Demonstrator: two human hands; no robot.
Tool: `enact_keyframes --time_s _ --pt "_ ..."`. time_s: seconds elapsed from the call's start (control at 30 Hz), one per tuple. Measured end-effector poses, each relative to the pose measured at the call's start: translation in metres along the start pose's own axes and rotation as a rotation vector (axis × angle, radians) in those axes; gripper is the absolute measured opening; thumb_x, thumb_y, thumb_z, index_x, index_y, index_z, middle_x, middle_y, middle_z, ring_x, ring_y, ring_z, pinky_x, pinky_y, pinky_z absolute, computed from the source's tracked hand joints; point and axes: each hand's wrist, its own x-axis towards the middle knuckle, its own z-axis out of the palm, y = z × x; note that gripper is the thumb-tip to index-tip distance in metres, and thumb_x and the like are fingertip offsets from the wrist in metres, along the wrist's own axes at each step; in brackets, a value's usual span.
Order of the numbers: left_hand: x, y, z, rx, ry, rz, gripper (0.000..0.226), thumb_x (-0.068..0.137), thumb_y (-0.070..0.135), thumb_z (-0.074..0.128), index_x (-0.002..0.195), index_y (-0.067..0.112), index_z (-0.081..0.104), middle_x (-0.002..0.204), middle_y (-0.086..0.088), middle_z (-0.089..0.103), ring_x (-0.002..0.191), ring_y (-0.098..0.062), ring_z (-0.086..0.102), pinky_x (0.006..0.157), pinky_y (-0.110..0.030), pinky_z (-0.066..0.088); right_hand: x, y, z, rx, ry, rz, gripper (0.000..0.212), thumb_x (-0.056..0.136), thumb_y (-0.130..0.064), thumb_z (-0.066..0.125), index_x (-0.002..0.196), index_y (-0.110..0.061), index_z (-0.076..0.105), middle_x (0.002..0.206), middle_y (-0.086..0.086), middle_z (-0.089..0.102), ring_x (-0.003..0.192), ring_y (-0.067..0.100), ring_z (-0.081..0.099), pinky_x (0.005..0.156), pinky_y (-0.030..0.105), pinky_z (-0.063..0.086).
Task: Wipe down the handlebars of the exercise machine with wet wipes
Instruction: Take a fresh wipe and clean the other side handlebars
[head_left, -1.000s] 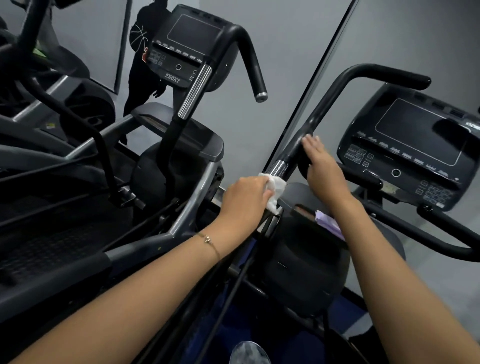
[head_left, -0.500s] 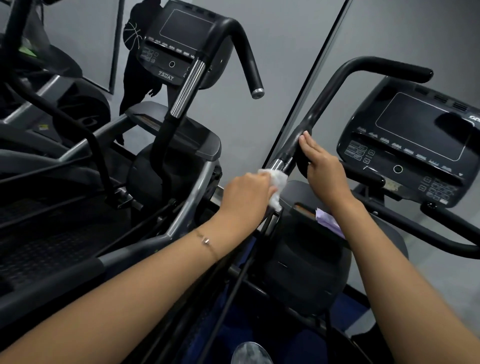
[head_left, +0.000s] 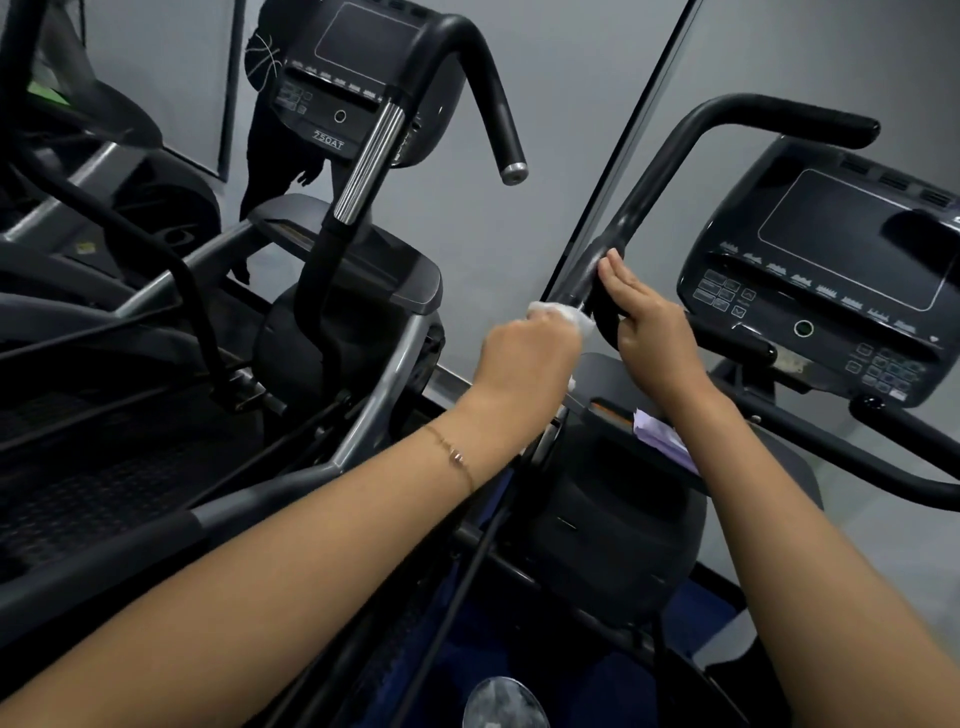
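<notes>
Handlebar (head_left: 670, 176): rigid black tube, fixed to machine, rising from centre to far right, just left of console (head_left: 831, 270). Nothing to lift. It should take firm pressure; smooth surface, likely slick once wet.

Wipe (head_left: 574, 314): soft, light, limp. Bunched against lower part of bar. Best wrapped round tube, squeezed and slid along (loose hold would let it bunch or slip off).

Right hand (head_left: 654, 332): just above wipe, fingers (head_left: 610, 267) near straight, laid along bar, gripping nothing; thumb hidden.

Left hand (head_left: 524, 358): fingers curled round wipe, pressing it to bar.
</notes>
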Motion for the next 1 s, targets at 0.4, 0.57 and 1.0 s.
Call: enact_keyframes --time_s 0.4,0.57,1.0 --pt "0.089 0.000 -0.004 -0.321 -0.145 -0.381 0.029 0.090 0.034 0.057 0.103 0.009 0.063 0.108 -0.010 0.066 0.102 -0.029 0.062 0.069 -0.027 0.039 0.001 -0.002 -0.001 0.129 0.038 0.030 0.064 0.079 0.020 0.041 0.135 -0.011 0.049 0.145 -0.002 0.041 0.133 0.011 0.040 0.112 0.023 0.030" --pt "0.100 -0.020 -0.013 -0.761 -0.414 -0.529 0.040 0.085 0.034 0.065 0.111 0.004 0.063 0.088 -0.006 0.065 0.076 -0.015 0.065 0.075 -0.022 0.055 0.000 -0.008 0.001 0.165 0.052 0.072 0.063 0.082 0.018 0.040 0.136 -0.013 0.046 0.146 -0.003 0.041 0.135 0.010 0.037 0.109 0.011 0.022" --pt "0.090 0.014 -0.005 -0.473 0.107 -0.321 0.023 0.093 0.027 0.055 0.100 0.013 0.071 0.104 -0.010 0.065 0.098 -0.026 0.062 0.071 -0.032 0.047 -0.018 -0.007 -0.013 0.740 0.152 0.356 0.055 0.084 0.013 0.037 0.135 -0.006 0.046 0.125 0.003 0.057 0.115 0.013 0.053 0.090 0.012 0.046"
